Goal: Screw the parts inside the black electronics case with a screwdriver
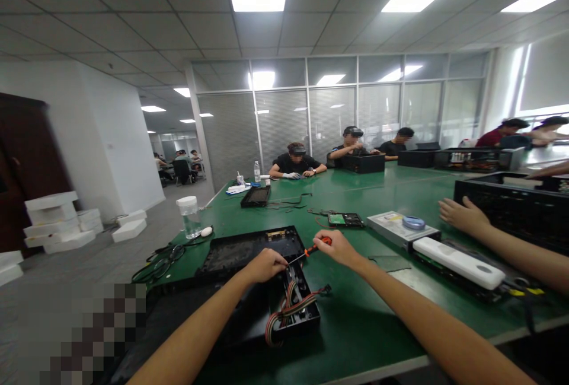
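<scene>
My right hand (338, 247) is closed round the orange and black handle of a screwdriver (310, 251). The thin shaft slants down to the left, its tip by the fingertips of my left hand (268, 264). Those fingers are pinched together; what they hold, if anything, is hidden. Both hands are over a black computer case part (313, 315), a shallow frame lying near the table's front edge. Striped ribbon cables (291, 311) with a black connector come out of it. Just behind my left hand lies another black panel (249, 250).
On the green table (355, 325) to the right are an optical drive (400, 228) and a long white device (457, 261). Another person's hand (464, 216) reaches in beside a black case (520, 207). A jar (191, 222) and cables (162, 260) lie left; a hard drive (342, 219) lies beyond.
</scene>
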`<state>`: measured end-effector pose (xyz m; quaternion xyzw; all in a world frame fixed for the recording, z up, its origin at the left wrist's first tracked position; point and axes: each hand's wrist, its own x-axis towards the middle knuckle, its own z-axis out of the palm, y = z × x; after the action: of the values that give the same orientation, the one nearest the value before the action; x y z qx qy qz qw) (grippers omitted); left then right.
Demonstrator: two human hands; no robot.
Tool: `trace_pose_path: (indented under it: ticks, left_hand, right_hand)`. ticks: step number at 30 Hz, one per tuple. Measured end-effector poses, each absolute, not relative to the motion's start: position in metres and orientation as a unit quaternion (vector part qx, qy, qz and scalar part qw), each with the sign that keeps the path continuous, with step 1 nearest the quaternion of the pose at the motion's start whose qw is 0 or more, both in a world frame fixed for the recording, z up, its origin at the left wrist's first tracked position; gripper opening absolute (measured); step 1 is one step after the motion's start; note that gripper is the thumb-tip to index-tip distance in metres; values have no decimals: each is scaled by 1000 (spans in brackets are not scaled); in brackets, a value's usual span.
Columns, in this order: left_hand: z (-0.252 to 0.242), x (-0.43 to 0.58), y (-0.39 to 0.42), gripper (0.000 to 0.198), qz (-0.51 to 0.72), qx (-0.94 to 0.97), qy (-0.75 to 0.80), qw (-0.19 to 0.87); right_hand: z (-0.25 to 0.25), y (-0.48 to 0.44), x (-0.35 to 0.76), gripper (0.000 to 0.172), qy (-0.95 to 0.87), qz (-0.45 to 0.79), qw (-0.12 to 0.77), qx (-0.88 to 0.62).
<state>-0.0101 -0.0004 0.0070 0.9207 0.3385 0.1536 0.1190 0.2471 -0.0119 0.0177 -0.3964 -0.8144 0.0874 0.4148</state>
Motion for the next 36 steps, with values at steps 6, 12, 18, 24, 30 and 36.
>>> trace_pose_path:
  ticks: [6, 12, 18, 24, 30, 36]
  left_hand:
    - [6, -10, 0, 22, 159, 920, 337, 121]
    - [5, -9, 0, 22, 147, 923, 336, 117]
    - [0, -11, 1, 20, 131, 921, 352, 103]
    - [-1, -12, -1, 19, 144, 922, 348, 88]
    - [4, -10, -5, 19, 146, 923, 348, 77]
    - [4, -11, -11, 18, 132, 929, 344, 47]
  right_hand:
    - [32, -23, 237, 29, -833, 25, 353, -426]
    - [81, -34, 214, 38, -862, -105, 208, -451]
    - [114, -21, 189, 46, -906, -97, 101, -400]
    - [119, -15, 187, 40, -907, -80, 87, -405]
    - [115, -20, 193, 43, -907, -69, 113, -400]
    - [83, -10, 213, 51, -867, -45, 242, -433]
